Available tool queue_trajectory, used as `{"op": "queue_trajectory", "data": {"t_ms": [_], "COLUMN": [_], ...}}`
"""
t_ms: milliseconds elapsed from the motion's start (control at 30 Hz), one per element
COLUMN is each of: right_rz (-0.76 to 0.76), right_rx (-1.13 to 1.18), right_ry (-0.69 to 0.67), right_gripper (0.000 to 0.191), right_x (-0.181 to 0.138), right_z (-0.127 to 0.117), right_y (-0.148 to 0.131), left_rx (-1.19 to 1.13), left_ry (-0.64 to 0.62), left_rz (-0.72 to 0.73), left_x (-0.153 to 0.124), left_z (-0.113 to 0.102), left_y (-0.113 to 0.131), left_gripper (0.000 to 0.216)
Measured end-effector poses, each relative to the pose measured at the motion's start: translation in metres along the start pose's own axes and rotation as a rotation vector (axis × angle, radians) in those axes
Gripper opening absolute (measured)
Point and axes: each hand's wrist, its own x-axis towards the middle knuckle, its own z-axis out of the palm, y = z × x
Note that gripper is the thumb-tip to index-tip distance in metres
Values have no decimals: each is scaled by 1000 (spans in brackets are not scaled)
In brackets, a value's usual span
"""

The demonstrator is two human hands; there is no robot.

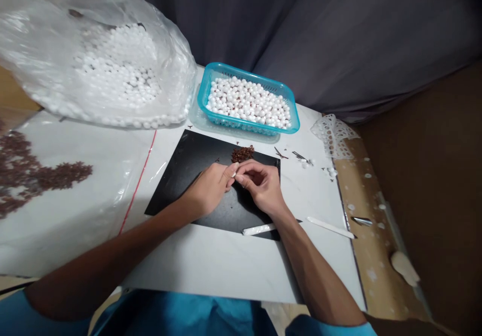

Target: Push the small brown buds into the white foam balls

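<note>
Over the black mat [171, 183], my two hands meet at the fingertips. My left hand [211, 188] is closed, pinching a small white ball [234, 174] that is mostly covered by fingers. Thumb and fingers of my right hand [263, 185] press together right against the ball; whatever they grip is too small to make out. Just beyond the fingertips lies a heap of small brown star-shaped pieces [243, 153]. A white stick with a dark tip [259, 229] rests on the mat's near edge, partly beneath my right wrist.
Behind the mat stands a blue basket [295, 120] of white balls. A large clear bag [181, 70] of balls is at back left, with more brown pieces [22, 170] on plastic below. Right of the mat lie a second white stick [329, 226], tweezers-like metal bits [301, 157] and white netting [333, 135].
</note>
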Motion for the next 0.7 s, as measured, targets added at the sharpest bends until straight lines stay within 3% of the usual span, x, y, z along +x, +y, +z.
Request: {"op": "queue_trajectory", "data": {"t_ms": [700], "right_rz": [-28], "right_rx": [-7], "right_ry": [22], "right_gripper": [18], "right_x": [0], "right_z": [2], "right_y": [-2], "left_rx": [-31], "left_ry": [16], "left_rz": [27], "left_x": [-3], "left_z": [0], "left_y": [3], "left_gripper": [60]}}
